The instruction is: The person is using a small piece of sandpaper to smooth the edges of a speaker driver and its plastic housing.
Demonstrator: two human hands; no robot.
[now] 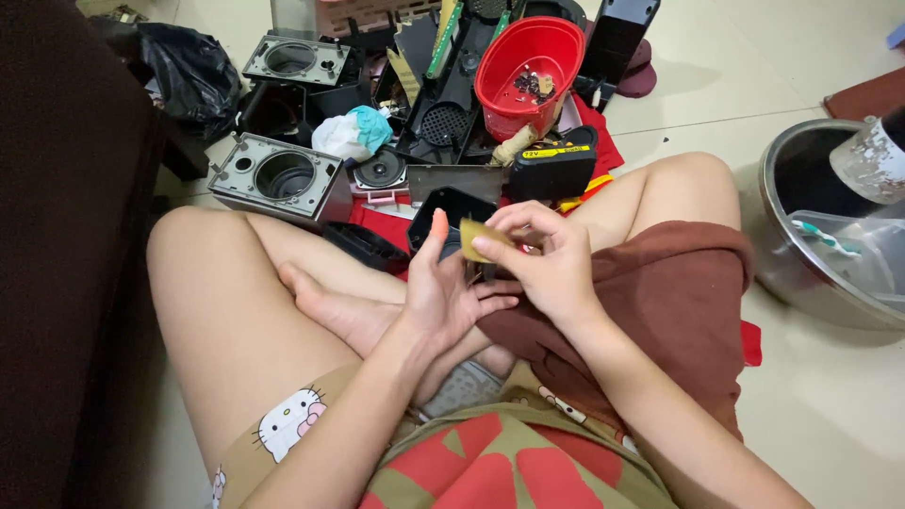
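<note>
Two hands, left hand [443, 292], right hand [547, 264], one circuit board [476, 238]

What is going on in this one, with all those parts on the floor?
A person sits cross-legged on a tiled floor, working over their lap. Both hands hold a small yellowish circuit board: the left hand supports it from below, while the right hand pinches its edge. In front lie dismantled grey speaker housings, a loose speaker cone, a red plastic bucket holding small bits, and a black-and-yellow battery pack.
</note>
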